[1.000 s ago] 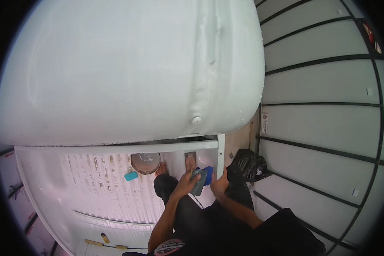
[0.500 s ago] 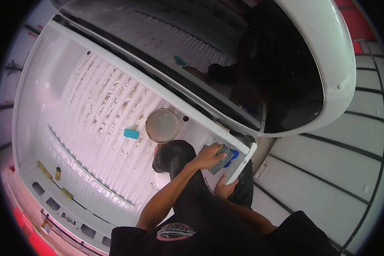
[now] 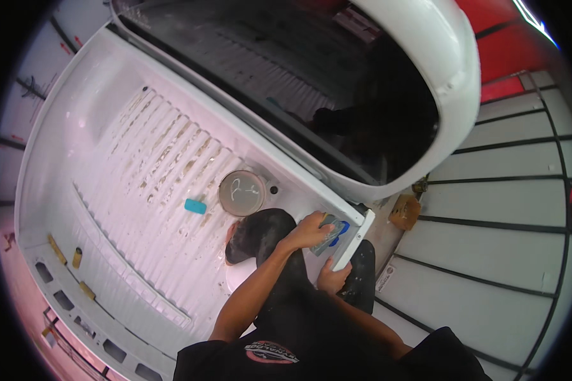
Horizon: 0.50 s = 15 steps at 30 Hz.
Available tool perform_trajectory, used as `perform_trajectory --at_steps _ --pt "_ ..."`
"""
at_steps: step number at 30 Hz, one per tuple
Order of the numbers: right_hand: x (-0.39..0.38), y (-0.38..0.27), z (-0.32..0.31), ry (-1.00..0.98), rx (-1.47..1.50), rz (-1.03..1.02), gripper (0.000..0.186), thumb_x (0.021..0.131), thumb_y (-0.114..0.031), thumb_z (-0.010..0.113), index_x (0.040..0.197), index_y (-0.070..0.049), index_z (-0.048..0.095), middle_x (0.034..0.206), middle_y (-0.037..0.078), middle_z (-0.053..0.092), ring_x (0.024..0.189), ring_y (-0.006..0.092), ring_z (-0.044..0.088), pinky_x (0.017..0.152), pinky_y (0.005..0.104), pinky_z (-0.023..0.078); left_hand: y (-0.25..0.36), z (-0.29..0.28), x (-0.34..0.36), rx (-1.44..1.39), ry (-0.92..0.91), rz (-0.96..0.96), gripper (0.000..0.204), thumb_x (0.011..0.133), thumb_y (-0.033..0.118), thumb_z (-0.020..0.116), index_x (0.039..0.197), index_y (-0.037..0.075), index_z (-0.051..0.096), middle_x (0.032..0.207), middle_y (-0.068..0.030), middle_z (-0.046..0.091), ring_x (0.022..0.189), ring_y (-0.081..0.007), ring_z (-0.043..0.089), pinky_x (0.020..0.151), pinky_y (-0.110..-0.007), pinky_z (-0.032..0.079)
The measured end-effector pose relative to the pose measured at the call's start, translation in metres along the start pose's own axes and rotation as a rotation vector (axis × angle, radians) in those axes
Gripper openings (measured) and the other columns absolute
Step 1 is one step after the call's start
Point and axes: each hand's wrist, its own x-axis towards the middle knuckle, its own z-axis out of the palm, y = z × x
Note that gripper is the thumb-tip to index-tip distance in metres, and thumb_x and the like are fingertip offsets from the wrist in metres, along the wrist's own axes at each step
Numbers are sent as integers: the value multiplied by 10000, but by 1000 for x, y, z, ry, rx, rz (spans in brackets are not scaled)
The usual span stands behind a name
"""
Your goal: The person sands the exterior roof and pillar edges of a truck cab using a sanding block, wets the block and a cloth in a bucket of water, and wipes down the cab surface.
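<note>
We have the ribbed white truck bed spread below us, with the white cab and its dark window above it. A white end edge closes the bed's right corner. A round bucket stands left of our knee. Our right hand is wrapped around that edge; our left hand clasps a grey sheet just inside the corner. A teal block lies near the bucket, and a blue piece shows beside the sheet.

Lettered logo on black shirt; white scrawl on round lid; red arrows on panels.
</note>
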Motion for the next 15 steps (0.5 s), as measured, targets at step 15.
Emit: perform_trajectory --at_steps 15 --pt "18 30 26 -5 246 -101 733 941 -401 690 1500 -61 359 1398 220 459 1212 444 578 1039 544 451 -11 29 20 -233 -50 -125 284 1036 238 646 1182 0 703 995 -17 712 882 -98 644 806 -290 535"
